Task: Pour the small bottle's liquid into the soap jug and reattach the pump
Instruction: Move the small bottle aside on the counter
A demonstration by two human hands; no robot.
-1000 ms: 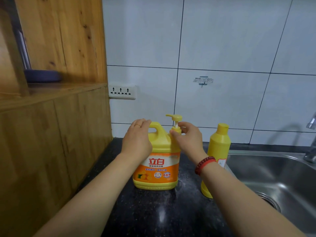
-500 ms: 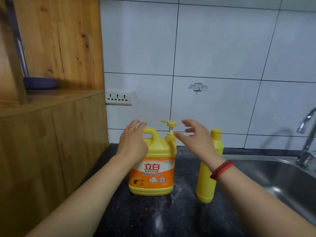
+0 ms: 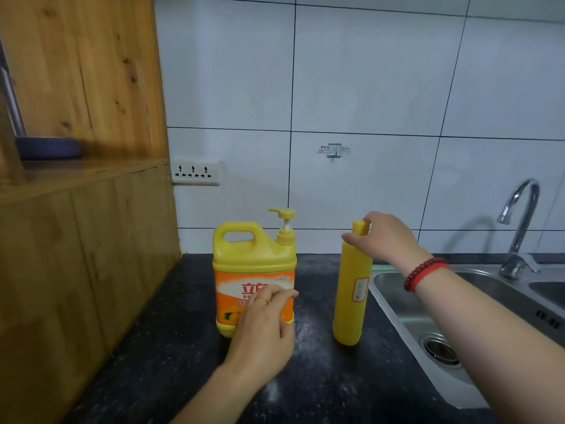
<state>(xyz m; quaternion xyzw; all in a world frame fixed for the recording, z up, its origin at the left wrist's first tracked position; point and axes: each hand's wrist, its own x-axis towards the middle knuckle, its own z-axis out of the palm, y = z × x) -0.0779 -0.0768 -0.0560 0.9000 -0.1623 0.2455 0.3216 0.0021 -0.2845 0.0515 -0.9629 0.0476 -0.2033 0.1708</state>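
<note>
The right hand (image 3: 383, 237) grips the tall yellow plastic bottle (image 3: 351, 289) near its cap on the dark speckled counter (image 3: 171, 347), while the left hand (image 3: 263, 328) hangs loose before the big yellow soap jug (image 3: 253, 255) with its pump (image 3: 284, 223) on.

Right hand (image 3: 386, 237) grips the small yellow bottle (image 3: 351, 289) up near its cap (bottle's upright); left hand (image 3: 264, 328) hovers loose in front of the pump-topped soap jug (image 3: 253, 258).

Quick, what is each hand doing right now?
Left hand: holds nothing, fingers loosely curled in front of the soap jug.
Right hand: grips the small bottle near its cap.
</note>
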